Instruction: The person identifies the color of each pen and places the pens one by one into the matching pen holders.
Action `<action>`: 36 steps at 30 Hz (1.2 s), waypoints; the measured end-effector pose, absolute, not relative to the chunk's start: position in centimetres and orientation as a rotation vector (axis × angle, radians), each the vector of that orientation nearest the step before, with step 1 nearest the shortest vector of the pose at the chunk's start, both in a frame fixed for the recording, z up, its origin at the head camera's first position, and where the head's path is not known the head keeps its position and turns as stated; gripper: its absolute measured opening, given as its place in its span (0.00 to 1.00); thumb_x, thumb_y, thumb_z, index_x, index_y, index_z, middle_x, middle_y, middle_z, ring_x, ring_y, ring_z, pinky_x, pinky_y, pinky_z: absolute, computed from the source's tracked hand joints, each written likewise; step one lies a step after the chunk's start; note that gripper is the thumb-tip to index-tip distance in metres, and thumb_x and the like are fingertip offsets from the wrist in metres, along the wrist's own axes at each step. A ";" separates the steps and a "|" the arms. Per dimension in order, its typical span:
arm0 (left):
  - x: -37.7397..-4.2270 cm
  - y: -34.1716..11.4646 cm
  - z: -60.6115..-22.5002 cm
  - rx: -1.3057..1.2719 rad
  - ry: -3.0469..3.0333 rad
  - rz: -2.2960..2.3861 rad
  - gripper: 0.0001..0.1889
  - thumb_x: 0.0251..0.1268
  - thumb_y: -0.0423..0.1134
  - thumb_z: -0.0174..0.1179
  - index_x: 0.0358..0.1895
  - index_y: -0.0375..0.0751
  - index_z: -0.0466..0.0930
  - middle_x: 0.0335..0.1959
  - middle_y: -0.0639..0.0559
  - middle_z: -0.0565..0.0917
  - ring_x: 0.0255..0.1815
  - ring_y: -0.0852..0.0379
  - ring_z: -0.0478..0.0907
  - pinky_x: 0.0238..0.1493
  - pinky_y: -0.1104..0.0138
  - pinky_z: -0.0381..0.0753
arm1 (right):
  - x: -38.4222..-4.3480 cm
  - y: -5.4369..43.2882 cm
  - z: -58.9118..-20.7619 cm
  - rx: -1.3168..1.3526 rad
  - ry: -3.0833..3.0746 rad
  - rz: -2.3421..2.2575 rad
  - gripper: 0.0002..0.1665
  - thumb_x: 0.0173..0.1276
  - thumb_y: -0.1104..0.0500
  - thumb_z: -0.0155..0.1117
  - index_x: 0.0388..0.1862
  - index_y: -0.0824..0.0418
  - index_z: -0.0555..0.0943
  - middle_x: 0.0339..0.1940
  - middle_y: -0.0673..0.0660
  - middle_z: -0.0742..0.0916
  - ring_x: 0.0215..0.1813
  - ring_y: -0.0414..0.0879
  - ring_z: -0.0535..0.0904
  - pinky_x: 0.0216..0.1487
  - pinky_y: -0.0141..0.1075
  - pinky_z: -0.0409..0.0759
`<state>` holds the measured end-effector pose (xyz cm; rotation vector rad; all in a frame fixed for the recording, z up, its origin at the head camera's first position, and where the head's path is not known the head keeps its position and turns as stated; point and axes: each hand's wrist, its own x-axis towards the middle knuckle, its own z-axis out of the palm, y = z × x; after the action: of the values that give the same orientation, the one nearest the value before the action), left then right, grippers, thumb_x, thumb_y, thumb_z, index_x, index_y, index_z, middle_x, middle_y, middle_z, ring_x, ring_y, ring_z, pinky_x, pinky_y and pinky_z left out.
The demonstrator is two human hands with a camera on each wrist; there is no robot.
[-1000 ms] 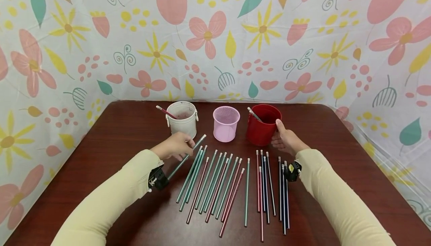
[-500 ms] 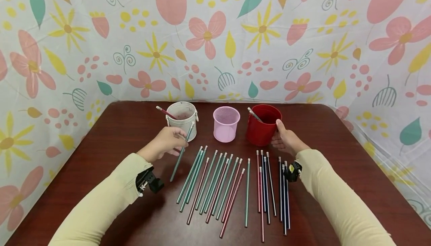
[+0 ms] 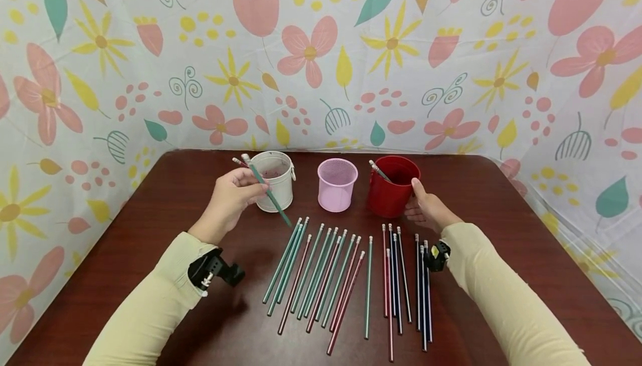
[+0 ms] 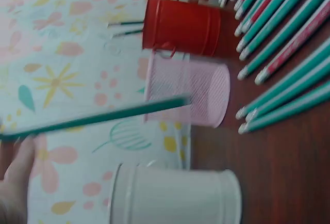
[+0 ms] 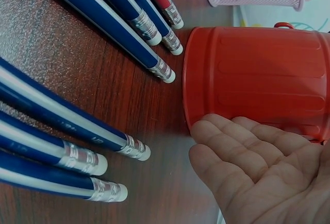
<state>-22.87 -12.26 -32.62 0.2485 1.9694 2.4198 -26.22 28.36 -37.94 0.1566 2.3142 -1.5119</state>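
Observation:
My left hand pinches a green pencil between thumb and fingers, just in front of the white bucket. The pencil tilts, eraser end up to the left, other end down to the right. A red pencil leans inside the white bucket, partly hidden by the hand. My right hand touches the right side of the red bucket, thumb by its rim; in the right wrist view its fingers lie fairly straight along the wall. Two pencils lean in the red bucket.
A pink mesh cup stands between the buckets. Several green and red pencils lie in a row on the dark wooden table. Several blue and red pencils lie to the right. A floral cloth hangs behind.
My left hand has lifted the green pencil from beside the row, moved up and left to the white bucket, and turned it eraser end to the left. The right hand stays at the red bucket.

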 end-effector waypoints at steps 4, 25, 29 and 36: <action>-22.5 -11.7 -32.5 0.167 1.833 2.689 0.13 0.62 0.17 0.53 0.32 0.41 0.76 0.26 0.55 0.85 0.32 0.63 0.84 0.41 0.71 0.81 | -26.1 28.3 -37.9 0.154 2.328 -1.503 0.59 0.70 0.28 0.20 0.65 0.84 0.57 0.65 0.80 0.66 0.66 0.70 0.65 0.67 0.57 0.61; -23.9 -4.2 -30.9 0.243 1.689 2.910 0.10 0.59 0.17 0.56 0.30 0.36 0.74 0.25 0.54 0.84 0.30 0.64 0.81 0.41 0.71 0.81 | -25.9 28.4 -37.7 0.160 2.331 -1.517 0.59 0.70 0.29 0.19 0.64 0.86 0.57 0.65 0.81 0.66 0.66 0.71 0.64 0.67 0.58 0.61; -24.2 -1.9 -30.4 0.289 1.684 2.881 0.13 0.58 0.18 0.57 0.28 0.40 0.70 0.26 0.55 0.84 0.30 0.65 0.81 0.40 0.73 0.80 | -25.7 28.8 -37.8 0.166 2.349 -1.514 0.59 0.70 0.28 0.20 0.62 0.85 0.59 0.63 0.81 0.68 0.65 0.71 0.66 0.66 0.58 0.61; -24.2 -0.2 -29.9 0.358 1.757 2.830 0.12 0.57 0.19 0.59 0.29 0.41 0.72 0.24 0.58 0.83 0.27 0.66 0.80 0.37 0.73 0.78 | -25.7 28.4 -37.7 0.161 2.354 -1.498 0.58 0.71 0.29 0.21 0.65 0.83 0.58 0.64 0.80 0.68 0.65 0.69 0.67 0.67 0.56 0.62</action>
<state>-24.16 -0.16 -29.88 0.3584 1.7567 2.8301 -25.75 28.42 -37.69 0.1609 2.3538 -1.4985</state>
